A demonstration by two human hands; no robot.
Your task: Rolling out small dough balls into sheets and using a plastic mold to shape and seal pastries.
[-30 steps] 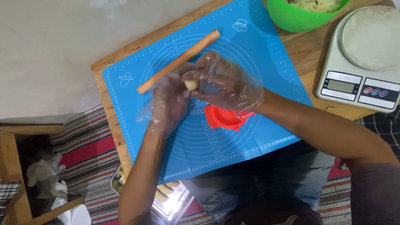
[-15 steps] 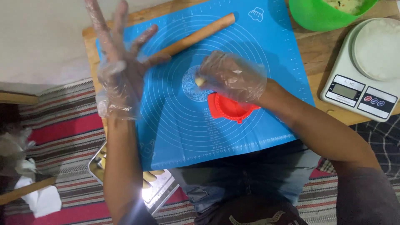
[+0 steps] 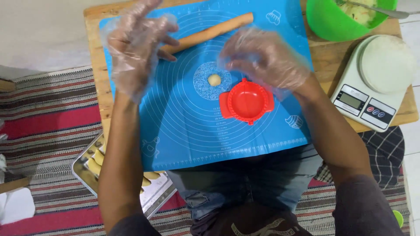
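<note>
Hovering both gloved hands over the blue mat (image 3: 183, 131): left hand (image 3: 135, 48) spread, empty, by the rolling pin (image 3: 210, 31); right hand (image 3: 264, 59) loosely curled, empty, above the red press (image 3: 246, 101). Dough ball (image 3: 214, 79) lies mat-centre between them. Near mat edge bare.

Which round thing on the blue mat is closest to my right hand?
The red round dumpling press, lying just under the right hand. The small dough ball sits farther left, at the mat's centre.
</note>
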